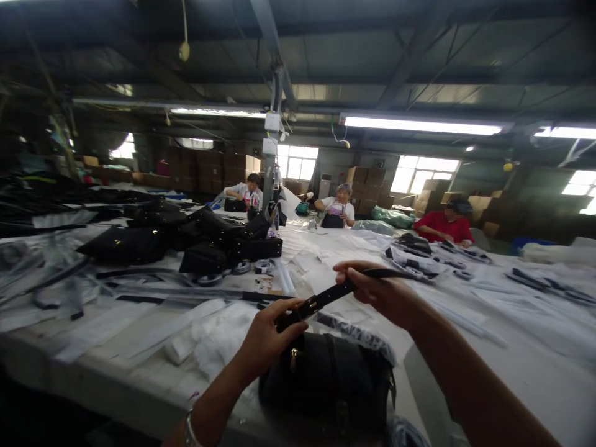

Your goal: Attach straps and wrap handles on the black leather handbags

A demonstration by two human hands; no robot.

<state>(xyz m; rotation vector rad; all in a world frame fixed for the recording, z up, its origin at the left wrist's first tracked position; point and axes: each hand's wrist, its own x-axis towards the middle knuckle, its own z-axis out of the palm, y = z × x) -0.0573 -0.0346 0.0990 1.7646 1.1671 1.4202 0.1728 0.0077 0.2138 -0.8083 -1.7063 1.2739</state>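
Note:
A black strap (331, 294) with a buckle and punched holes stretches between my two hands, above a black handbag (326, 385) near the table's front edge. My left hand (279, 332) is closed around the buckle end, close to the bag's top left corner. Farther up and to the right, my right hand (372, 288) pinches the strap, and its loose end runs on past the fingers. A gold-coloured metal clasp hangs at the bag's left end. Clear plastic wrap (358, 335) covers something along the bag's far side.
Black bags (209, 239) are piled at the left. Crumpled white wrapping (216, 338) lies left of my left hand. Wrapped straps (414, 251) lie at the right. Three people sit across the white table (503, 372), one in a red shirt (437, 228). A post (270, 180) rises behind the pile.

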